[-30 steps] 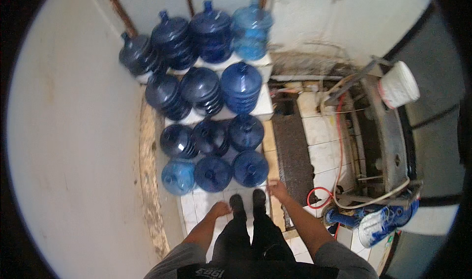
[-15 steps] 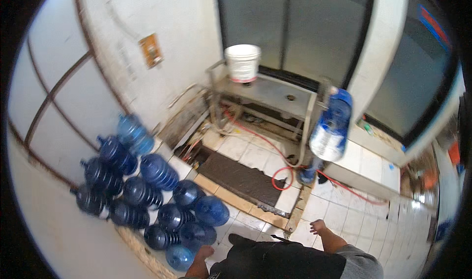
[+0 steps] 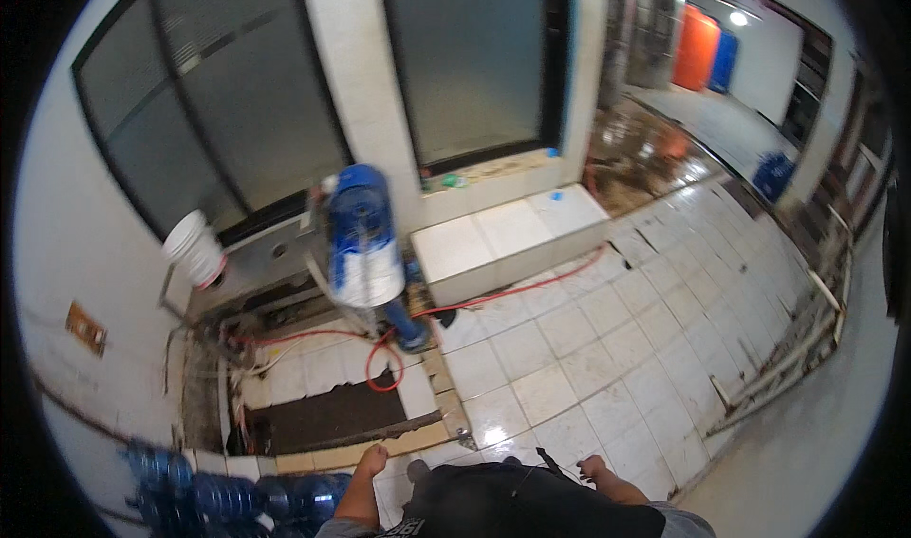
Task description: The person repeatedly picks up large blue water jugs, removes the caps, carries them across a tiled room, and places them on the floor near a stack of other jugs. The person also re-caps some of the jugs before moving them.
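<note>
My left hand (image 3: 374, 459) hangs in front of me at the left, its fingers curled in loosely with nothing in them. It is over the near edge of the dark recessed floor patch (image 3: 327, 415). To the right, my right hand (image 3: 594, 469) is held low above the white floor tiles (image 3: 579, 400), fingers bent a little and apart, nothing held. Neither hand touches anything. Several blue water jugs (image 3: 226, 496) stand crowded together at the lower left, nearest my left forearm.
A blue and white cylindrical tank (image 3: 363, 239) stands beside a metal sink counter (image 3: 266, 258) with a white bucket (image 3: 195, 249). A red hose (image 3: 512, 289) trails past a tiled ledge (image 3: 517, 239). Pipes (image 3: 788, 362) lie along the right wall. Orange (image 3: 697, 49) and blue containers stand far right.
My view has swung to the right, so the jugs, bucket and tank now sit further left. The far-right floor and pipes have come into sight. Both hands remain without anything in them.
</note>
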The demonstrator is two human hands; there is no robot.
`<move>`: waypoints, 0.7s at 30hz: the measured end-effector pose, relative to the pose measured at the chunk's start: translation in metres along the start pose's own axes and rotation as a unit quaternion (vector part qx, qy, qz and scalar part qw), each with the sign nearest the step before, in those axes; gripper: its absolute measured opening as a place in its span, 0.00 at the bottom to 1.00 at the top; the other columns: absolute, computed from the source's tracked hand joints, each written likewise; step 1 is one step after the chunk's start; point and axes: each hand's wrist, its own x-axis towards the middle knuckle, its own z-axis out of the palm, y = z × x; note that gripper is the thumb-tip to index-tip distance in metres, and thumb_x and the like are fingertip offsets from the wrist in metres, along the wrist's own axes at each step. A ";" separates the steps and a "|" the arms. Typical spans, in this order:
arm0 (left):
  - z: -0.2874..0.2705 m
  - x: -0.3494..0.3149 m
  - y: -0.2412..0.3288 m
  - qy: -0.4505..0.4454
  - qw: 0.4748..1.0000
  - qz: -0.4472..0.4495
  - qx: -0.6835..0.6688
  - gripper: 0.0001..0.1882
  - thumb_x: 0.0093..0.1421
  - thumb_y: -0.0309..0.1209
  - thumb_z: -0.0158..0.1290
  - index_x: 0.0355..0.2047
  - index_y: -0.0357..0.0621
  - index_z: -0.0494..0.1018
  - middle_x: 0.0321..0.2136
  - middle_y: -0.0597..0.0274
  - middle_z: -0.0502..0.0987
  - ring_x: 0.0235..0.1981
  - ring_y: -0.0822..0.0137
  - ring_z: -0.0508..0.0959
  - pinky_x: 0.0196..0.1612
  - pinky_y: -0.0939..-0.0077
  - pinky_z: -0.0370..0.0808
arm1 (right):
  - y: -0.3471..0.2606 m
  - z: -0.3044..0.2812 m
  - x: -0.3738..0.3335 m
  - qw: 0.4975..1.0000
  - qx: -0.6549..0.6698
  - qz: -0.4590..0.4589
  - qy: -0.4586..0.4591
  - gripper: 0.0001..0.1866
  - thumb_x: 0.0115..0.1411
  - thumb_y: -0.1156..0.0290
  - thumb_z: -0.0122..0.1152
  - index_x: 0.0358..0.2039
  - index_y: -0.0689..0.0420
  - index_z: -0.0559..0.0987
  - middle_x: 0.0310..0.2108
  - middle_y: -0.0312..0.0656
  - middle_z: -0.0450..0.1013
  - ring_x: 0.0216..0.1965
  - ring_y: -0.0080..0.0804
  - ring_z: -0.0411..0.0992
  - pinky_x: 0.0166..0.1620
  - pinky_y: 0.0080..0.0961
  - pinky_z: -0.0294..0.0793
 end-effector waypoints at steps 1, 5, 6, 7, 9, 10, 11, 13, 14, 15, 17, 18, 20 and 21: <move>0.022 0.011 0.038 -0.046 0.998 0.003 -0.042 0.14 0.59 0.34 0.45 0.28 0.36 0.73 0.27 0.52 0.77 0.30 0.61 0.76 0.36 0.67 0.73 | 0.038 -0.025 0.010 0.999 0.031 0.005 -0.010 0.19 0.59 0.65 0.57 0.46 0.67 0.74 0.39 0.56 0.76 0.31 0.47 0.78 0.32 0.44 0.76; 0.077 0.061 0.162 -0.197 0.978 0.067 -0.026 0.13 0.59 0.32 0.42 0.28 0.38 0.73 0.27 0.55 0.76 0.29 0.64 0.76 0.35 0.68 0.73 | 0.102 -0.089 -0.020 0.964 0.240 0.054 0.103 0.17 0.60 0.66 0.54 0.47 0.62 0.72 0.38 0.57 0.76 0.30 0.48 0.78 0.30 0.44 0.75; 0.088 0.072 0.181 -0.242 0.966 0.085 0.002 0.12 0.59 0.32 0.43 0.29 0.39 0.74 0.27 0.56 0.76 0.29 0.65 0.76 0.35 0.68 0.73 | 0.113 -0.103 -0.028 0.958 0.254 0.037 0.128 0.17 0.60 0.66 0.54 0.47 0.62 0.71 0.37 0.56 0.76 0.29 0.47 0.78 0.29 0.43 0.75; 0.097 0.085 0.195 -0.288 0.952 0.103 0.032 0.12 0.58 0.32 0.43 0.29 0.39 0.74 0.27 0.56 0.77 0.29 0.65 0.76 0.34 0.68 0.73 | 0.122 -0.113 -0.031 0.951 0.266 0.022 0.154 0.16 0.60 0.67 0.53 0.47 0.61 0.71 0.36 0.56 0.76 0.28 0.47 0.78 0.29 0.43 0.75; 0.109 0.108 0.223 -0.339 0.935 0.086 0.064 0.12 0.58 0.33 0.44 0.30 0.41 0.76 0.27 0.57 0.77 0.30 0.65 0.77 0.34 0.69 0.73 | 0.129 -0.121 -0.027 0.896 0.379 0.046 0.228 0.12 0.59 0.69 0.54 0.40 0.64 0.74 0.31 0.52 0.75 0.24 0.46 0.76 0.27 0.44 0.76; 0.110 0.112 0.239 -0.351 0.932 0.055 0.068 0.12 0.58 0.33 0.45 0.30 0.41 0.76 0.26 0.58 0.77 0.30 0.64 0.77 0.33 0.69 0.74 | 0.134 -0.125 -0.025 0.861 0.429 0.058 0.266 0.11 0.59 0.70 0.55 0.36 0.65 0.75 0.28 0.50 0.75 0.22 0.46 0.75 0.26 0.45 0.77; 0.121 0.129 0.262 -0.375 0.924 0.031 0.071 0.12 0.58 0.33 0.45 0.30 0.42 0.77 0.26 0.58 0.77 0.30 0.64 0.77 0.33 0.69 0.74 | 0.166 -0.118 -0.012 0.894 0.375 0.025 0.245 0.12 0.59 0.68 0.55 0.40 0.62 0.75 0.30 0.51 0.75 0.24 0.45 0.76 0.26 0.43 0.76; 0.143 0.196 0.257 -0.388 0.912 -0.042 0.123 0.18 0.59 0.41 0.47 0.28 0.37 0.76 0.25 0.54 0.77 0.27 0.60 0.77 0.31 0.66 0.73 | 0.196 -0.088 0.009 0.894 0.405 0.047 0.184 0.13 0.59 0.67 0.55 0.42 0.61 0.76 0.31 0.52 0.76 0.26 0.47 0.77 0.26 0.44 0.76; 0.146 0.231 0.243 -0.377 0.914 -0.089 0.125 0.22 0.60 0.45 0.48 0.27 0.35 0.76 0.25 0.52 0.78 0.26 0.59 0.77 0.30 0.64 0.73 | 0.172 -0.083 0.003 0.863 0.471 0.075 0.165 0.13 0.58 0.67 0.56 0.39 0.62 0.77 0.29 0.52 0.76 0.27 0.49 0.77 0.26 0.47 0.77; 0.157 0.260 0.236 -0.368 0.912 -0.138 0.115 0.26 0.61 0.48 0.49 0.27 0.33 0.75 0.24 0.49 0.78 0.24 0.57 0.76 0.28 0.62 0.72 | 0.163 -0.087 0.005 0.884 0.434 0.062 0.164 0.15 0.58 0.64 0.57 0.40 0.60 0.78 0.31 0.51 0.76 0.30 0.46 0.77 0.30 0.44 0.77; 0.187 0.299 0.255 -0.349 0.911 -0.194 0.098 0.30 0.62 0.52 0.50 0.28 0.28 0.75 0.26 0.45 0.78 0.24 0.53 0.77 0.28 0.58 0.73 | 0.210 -0.071 0.047 0.980 0.065 -0.090 0.163 0.19 0.57 0.57 0.58 0.42 0.56 0.80 0.35 0.49 0.78 0.36 0.41 0.78 0.37 0.40 0.78; 0.199 0.304 0.258 -0.336 0.910 -0.229 0.086 0.31 0.62 0.51 0.50 0.30 0.25 0.74 0.28 0.42 0.78 0.26 0.51 0.77 0.29 0.57 0.75 | 0.244 -0.058 0.077 0.947 -0.169 -0.213 0.169 0.21 0.56 0.53 0.58 0.43 0.54 0.81 0.37 0.48 0.79 0.39 0.38 0.78 0.40 0.38 0.78; 0.231 0.369 0.321 -0.345 0.914 -0.208 0.045 0.31 0.61 0.51 0.50 0.36 0.24 0.75 0.32 0.39 0.79 0.30 0.46 0.79 0.34 0.53 0.78 | 0.219 -0.069 0.078 0.983 0.100 0.028 0.149 0.22 0.56 0.50 0.57 0.43 0.54 0.81 0.38 0.44 0.79 0.41 0.35 0.78 0.43 0.31 0.77; 0.252 0.390 0.352 -0.349 0.921 -0.109 0.138 0.32 0.61 0.52 0.48 0.38 0.26 0.75 0.31 0.39 0.79 0.29 0.48 0.80 0.34 0.53 0.78 | 0.220 -0.080 0.069 0.973 0.161 0.068 0.151 0.21 0.56 0.53 0.58 0.43 0.54 0.79 0.37 0.45 0.79 0.38 0.37 0.78 0.40 0.33 0.76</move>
